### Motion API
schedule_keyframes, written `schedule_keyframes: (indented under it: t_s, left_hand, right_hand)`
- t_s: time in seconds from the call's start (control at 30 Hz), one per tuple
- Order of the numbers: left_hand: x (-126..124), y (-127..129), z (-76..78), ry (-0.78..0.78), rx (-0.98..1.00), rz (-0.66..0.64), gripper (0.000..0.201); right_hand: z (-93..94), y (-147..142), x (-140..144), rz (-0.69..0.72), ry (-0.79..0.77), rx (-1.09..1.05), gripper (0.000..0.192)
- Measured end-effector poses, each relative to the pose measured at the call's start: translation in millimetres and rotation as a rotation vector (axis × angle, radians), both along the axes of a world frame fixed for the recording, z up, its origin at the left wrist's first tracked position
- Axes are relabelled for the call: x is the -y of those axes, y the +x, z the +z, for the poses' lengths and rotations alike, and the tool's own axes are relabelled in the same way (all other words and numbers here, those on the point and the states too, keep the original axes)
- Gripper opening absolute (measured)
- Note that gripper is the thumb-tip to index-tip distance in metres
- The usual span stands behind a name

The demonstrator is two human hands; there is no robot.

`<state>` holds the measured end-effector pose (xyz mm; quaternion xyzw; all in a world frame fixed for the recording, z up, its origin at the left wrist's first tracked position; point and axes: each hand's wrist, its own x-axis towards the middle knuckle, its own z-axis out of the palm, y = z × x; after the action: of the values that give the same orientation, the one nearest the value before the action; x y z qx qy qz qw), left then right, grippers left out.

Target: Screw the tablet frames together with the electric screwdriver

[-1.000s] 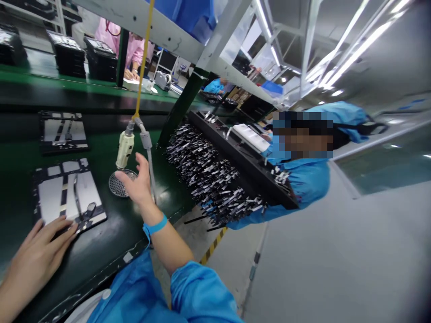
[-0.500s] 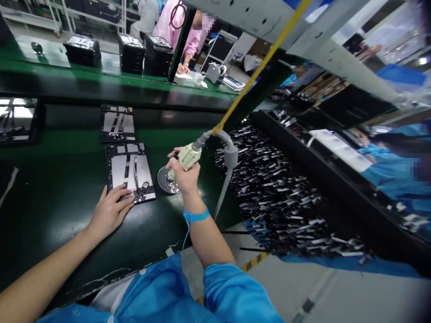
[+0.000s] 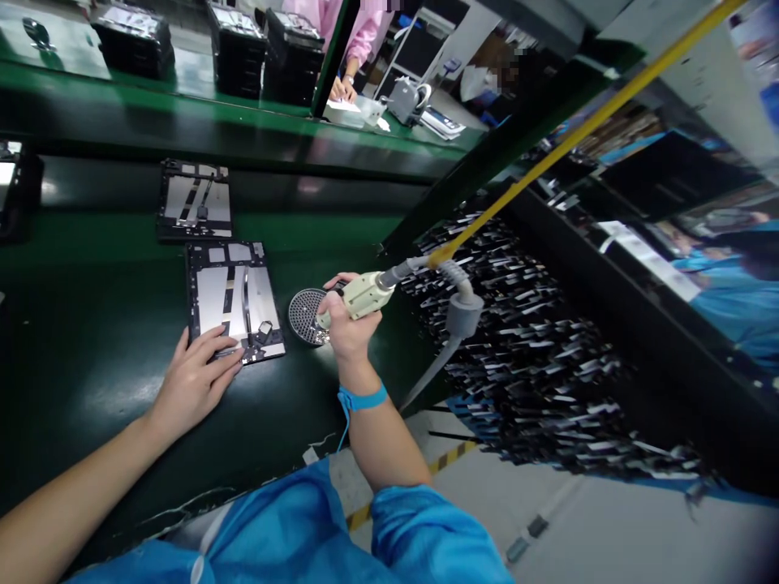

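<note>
My right hand (image 3: 346, 328) grips a cream electric screwdriver (image 3: 359, 295) that hangs from a yellow cord (image 3: 565, 138) with a grey cable. The tool's tip points down at a round perforated screw dish (image 3: 305, 315) on the green belt. My left hand (image 3: 193, 380) lies flat with fingers spread on the near edge of an open tablet back panel (image 3: 234, 298), silver with black parts. A blue wrist strap (image 3: 362, 399) circles my right wrist.
A second panel (image 3: 195, 201) lies farther up the green conveyor (image 3: 91, 268). Black stacked trays (image 3: 234, 45) stand on the far bench, where a person in pink works. To the right, a black rack (image 3: 548, 357) holds several small strips. A person in blue stands at far right.
My right hand reached up, took hold of the hanging screwdriver and brought it down over the screw dish. My left hand slid onto the panel's near edge. The camera swung left and down.
</note>
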<state>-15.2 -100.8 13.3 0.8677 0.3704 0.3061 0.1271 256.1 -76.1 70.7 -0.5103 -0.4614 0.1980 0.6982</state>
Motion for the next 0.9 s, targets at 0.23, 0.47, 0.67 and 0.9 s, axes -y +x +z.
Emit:
schedule_keyframes:
  t_s: [0.23,0.47,0.67,0.9]
  left_hand:
    - [0.7,-0.6,1.5,-0.009,-0.003,-0.011,0.022]
    - [0.6,-0.4,0.8,0.005,-0.002,-0.015,0.021]
    - [0.0,0.4,-1.4,-0.001,-0.010,-0.008,0.022]
    - [0.3,5.7,2.0,-0.039,0.008,0.016,0.022]
  right_hand:
    - [-4.4,-0.6,-1.5,-0.008,0.001,0.029,0.025]
    - [-8.0,-0.2,-2.5,-0.006,-0.024,0.010,0.028]
    - [-5.4,-0.5,-2.6,-0.026,-0.028,0.004,0.027]
    - [17.3,-23.4,3.2,0.043,0.051,-0.095,0.024]
